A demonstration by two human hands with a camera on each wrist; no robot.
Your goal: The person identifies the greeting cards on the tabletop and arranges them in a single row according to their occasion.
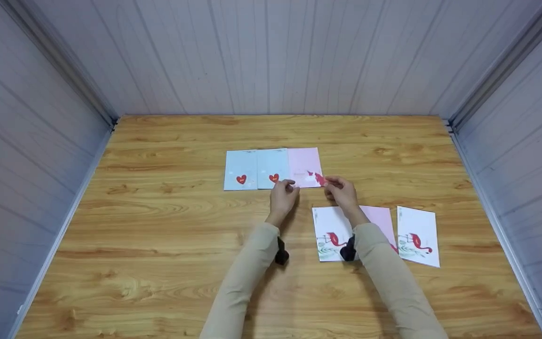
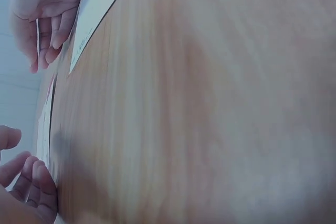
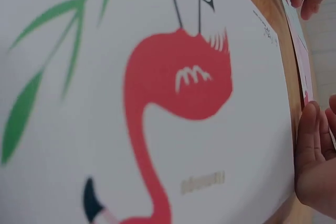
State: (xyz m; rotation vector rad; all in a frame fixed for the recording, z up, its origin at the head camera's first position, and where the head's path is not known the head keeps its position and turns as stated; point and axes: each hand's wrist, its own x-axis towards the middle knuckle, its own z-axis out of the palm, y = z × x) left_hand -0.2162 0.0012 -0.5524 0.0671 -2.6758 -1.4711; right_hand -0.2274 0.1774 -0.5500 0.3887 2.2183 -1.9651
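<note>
**Materials and finish: paper cards on wood**

Under your hands the table [image 1: 158, 235] is wood-look, yellow grain with knots, smooth with a slight sheen. At your left hand [image 1: 282, 197] fingertips and your right hand [image 1: 341, 190], the pink card [image 1: 305, 165] is thin matt paper. Just left of it, two pale blue cards [image 1: 254, 167], same matt paper, printed red hearts. Beneath your right wrist, the white flamingo card [image 3: 157, 103] is smooth paper, flat ink. Your sleeves [image 1: 247, 278] are beige cloth. The walls [image 1: 271, 56] are ribbed, matt panels.
</note>
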